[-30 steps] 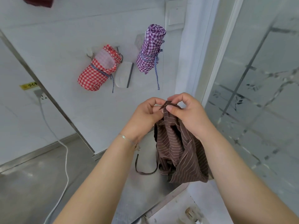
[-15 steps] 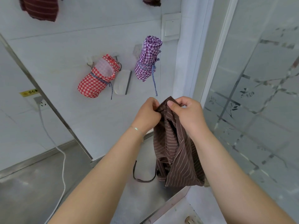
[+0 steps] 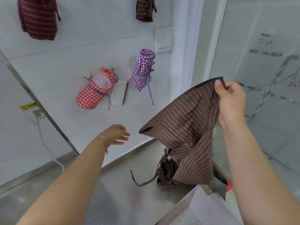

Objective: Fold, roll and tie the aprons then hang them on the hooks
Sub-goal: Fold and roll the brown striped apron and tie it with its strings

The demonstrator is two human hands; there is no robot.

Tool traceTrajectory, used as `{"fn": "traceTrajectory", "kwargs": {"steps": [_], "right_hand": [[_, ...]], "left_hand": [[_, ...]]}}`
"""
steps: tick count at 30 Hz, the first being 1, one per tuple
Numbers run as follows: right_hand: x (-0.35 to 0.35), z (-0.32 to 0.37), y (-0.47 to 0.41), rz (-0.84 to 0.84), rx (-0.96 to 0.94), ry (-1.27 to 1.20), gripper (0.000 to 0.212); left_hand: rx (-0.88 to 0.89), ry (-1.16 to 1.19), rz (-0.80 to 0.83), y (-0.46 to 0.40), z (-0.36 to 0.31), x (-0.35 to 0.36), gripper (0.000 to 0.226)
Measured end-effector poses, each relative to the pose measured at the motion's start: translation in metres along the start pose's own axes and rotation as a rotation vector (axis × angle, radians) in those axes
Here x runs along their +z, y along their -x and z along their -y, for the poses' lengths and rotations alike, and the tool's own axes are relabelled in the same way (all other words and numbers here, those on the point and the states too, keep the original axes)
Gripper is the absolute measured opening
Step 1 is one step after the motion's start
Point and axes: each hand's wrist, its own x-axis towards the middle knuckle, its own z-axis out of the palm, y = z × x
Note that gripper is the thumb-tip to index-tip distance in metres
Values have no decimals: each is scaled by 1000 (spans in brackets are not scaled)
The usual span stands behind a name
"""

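A brown striped apron point(image 3: 183, 127) hangs spread in the air, its lower part bunched on the metal table point(image 3: 105, 192) with a dark tie strap point(image 3: 141, 181) trailing out. My right hand point(image 3: 230, 101) pinches its top corner, raised at the right. My left hand point(image 3: 117, 134) is apart from the cloth, fingers relaxed and holding nothing, just left of the apron's loose corner. On the wall hang a rolled, tied red checked apron point(image 3: 95, 90) and a rolled, tied purple checked apron point(image 3: 142, 70).
A dark red striped apron point(image 3: 38, 17) and a brown striped one point(image 3: 144, 9) hang higher on the wall. A white wall hook point(image 3: 119, 93) sits between the two rolls. A frosted glass panel point(image 3: 259, 62) stands at the right. A white cable point(image 3: 47, 143) runs down at the left.
My hands have parted: the right one lifted the apron's corner up and right, spreading the cloth, while the left one let go and dropped away to the left.
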Motion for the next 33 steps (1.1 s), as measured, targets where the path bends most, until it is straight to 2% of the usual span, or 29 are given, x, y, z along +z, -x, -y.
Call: {"fn": "traceTrajectory", "kwargs": {"steps": [2, 4, 6, 9, 11, 12, 14, 15, 17, 22, 25, 30, 33], "right_hand": [[10, 2, 5, 111, 31, 59, 18], [25, 0, 15, 190, 63, 88, 15], [36, -4, 21, 194, 68, 88, 16], [45, -9, 21, 146, 74, 79, 15], [45, -11, 19, 119, 105, 47, 13], [44, -12, 17, 105, 114, 37, 13], [40, -14, 15, 74, 117, 1, 14], [39, -14, 14, 55, 108, -21, 14], [35, -13, 12, 15, 82, -50, 16], [20, -22, 5, -58, -28, 3, 10], [13, -24, 3, -100, -93, -18, 11], [3, -33, -7, -6, -8, 20, 13], [10, -32, -1, 60, 17, -59, 12]], "left_hand": [[9, 196, 179, 4, -6, 6, 27], [9, 240, 380, 4, -12, 25, 47], [21, 301, 527, 5, -16, 45, 61], [125, 401, 572, 0, -12, 61, 63], [169, 352, 538, -3, -9, 65, 57], [180, 285, 495, -4, -8, 67, 47], [180, 115, 293, -3, -10, 70, 19], [158, 32, 163, -3, -11, 68, 13], [103, -47, -30, -2, -13, 61, 15], [-81, 319, -65, -6, -17, 38, 16], [-24, 642, -74, 0, -42, 17, 30], [235, 892, -445, 22, -74, -1, 31], [379, 836, -711, 25, -74, 14, 28]]}}
